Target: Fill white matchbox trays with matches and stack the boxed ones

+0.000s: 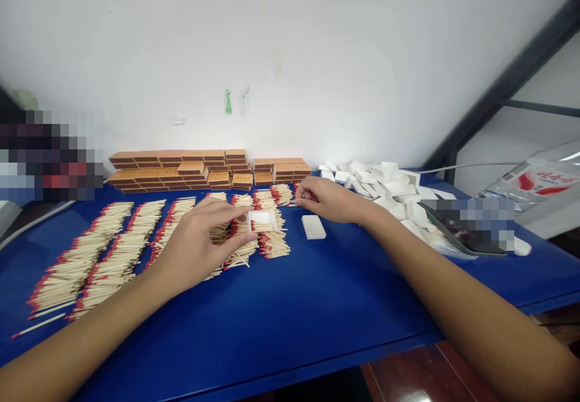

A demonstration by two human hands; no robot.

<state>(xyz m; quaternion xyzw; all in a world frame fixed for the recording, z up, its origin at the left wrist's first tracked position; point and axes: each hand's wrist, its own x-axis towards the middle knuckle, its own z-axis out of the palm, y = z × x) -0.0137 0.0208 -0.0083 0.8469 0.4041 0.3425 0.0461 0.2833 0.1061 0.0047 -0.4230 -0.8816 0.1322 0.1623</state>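
Observation:
My left hand (199, 239) pinches a small white matchbox tray (261, 223) between thumb and fingers, its open side facing up. A few red-tipped matches lie inside it. Under and around the tray, matches (274, 246) are spread in rows on the blue table. Farther back and to the right, my right hand (321, 197) has its fingertips pinched together on matches at the right end of the rows; how many is too small to tell. Just in front of that hand, a white tray (313, 227) lies by itself on the table.
Orange-brown matchboxes (167, 172) are stacked along the wall. White trays (385, 184) are heaped at the back right, beside a dark phone (462, 226). A clear plastic bottle (539, 178) is at the far right. Long match rows (81, 257) cover the left side.

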